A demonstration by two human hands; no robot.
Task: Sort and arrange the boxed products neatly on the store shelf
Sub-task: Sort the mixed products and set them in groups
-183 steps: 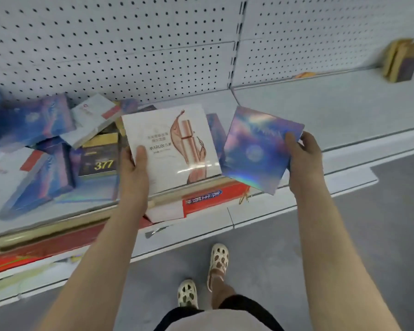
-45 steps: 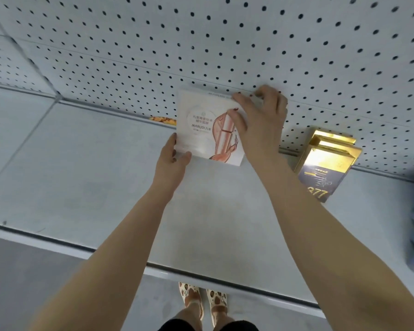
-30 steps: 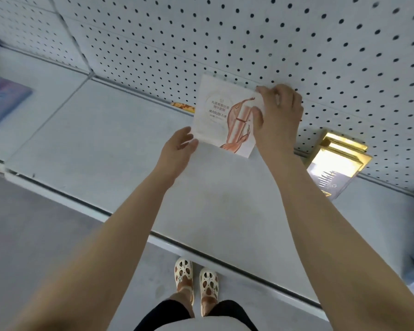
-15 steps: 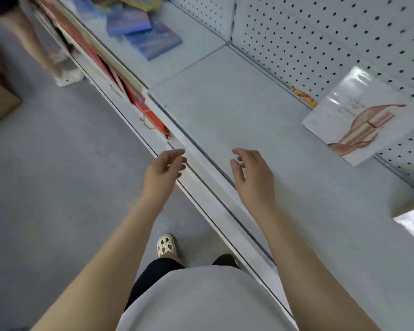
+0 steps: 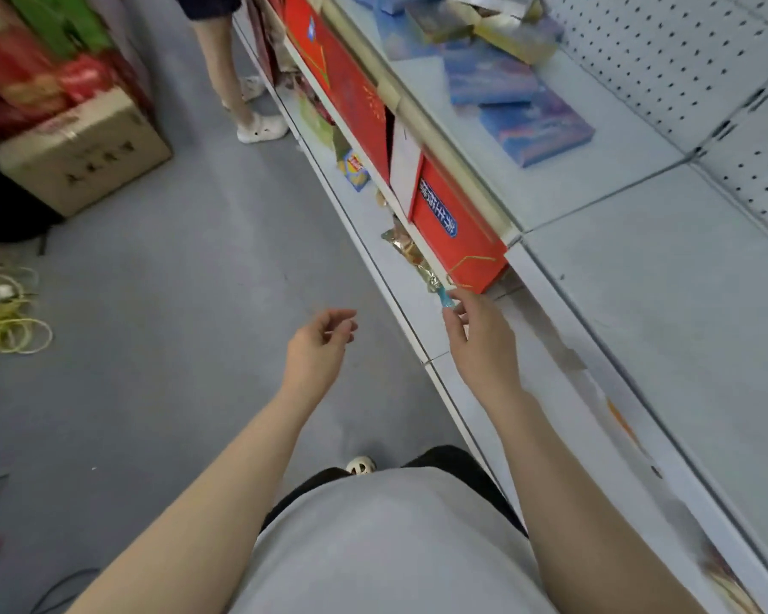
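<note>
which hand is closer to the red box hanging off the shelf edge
Right. The right hand sits just below the red box, fingertips near its lower corner; the left hand hangs apart over the floor.

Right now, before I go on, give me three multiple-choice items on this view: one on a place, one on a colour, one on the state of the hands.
1. Where do the blue boxes lie?
A. on the floor
B. on the upper shelf, toward its far end
C. in the cardboard carton

2. What colour is the large box under the upper shelf's front edge?
A. red
B. green
C. black

3. What are the hands doing?
A. both grip a blue box
B. the left hand holds a white box
C. both hold no box; the right hand is near the red box's lower corner

Answers:
1 B: the blue boxes rest on the shelf by the pegboard.
2 A: its face is red with a blue label.
3 C: the left hand is open over the floor, the right hand's fingers are loosely spread.
</note>
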